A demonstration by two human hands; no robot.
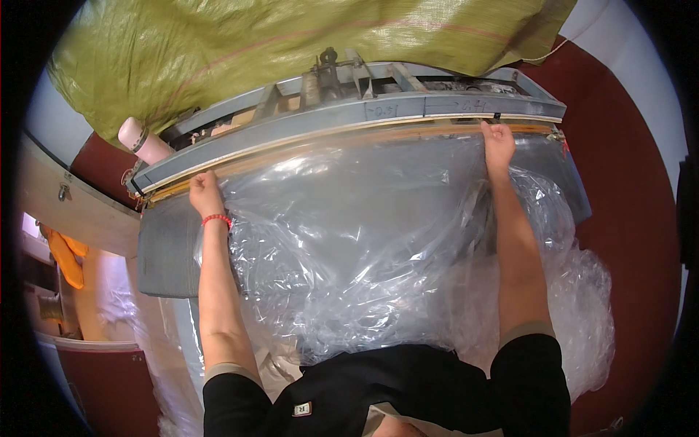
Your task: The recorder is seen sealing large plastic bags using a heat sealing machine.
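Observation:
Clear plastic film (364,262) spreads in shiny folds from my body to a long grey metal frame (291,129). My left hand (206,195), a red bead bracelet (216,218) at its wrist, is closed on the film's far edge near the frame's left part. Toward the right end, my right hand (498,143) pinches the same edge, its fingertips just under the frame's front bar. Between the hands the film is drawn fairly flat along an orange-brown strip (320,151). A dark grey padded surface (166,251) lies beneath the film.
Behind the frame hangs a yellow-green woven sheet (291,44). A pink cylinder (142,138) juts up at the frame's left end. Farther left are a pale cabinet door (80,193) with a latch and an orange cloth item (67,258). The floor (619,182) is dark red.

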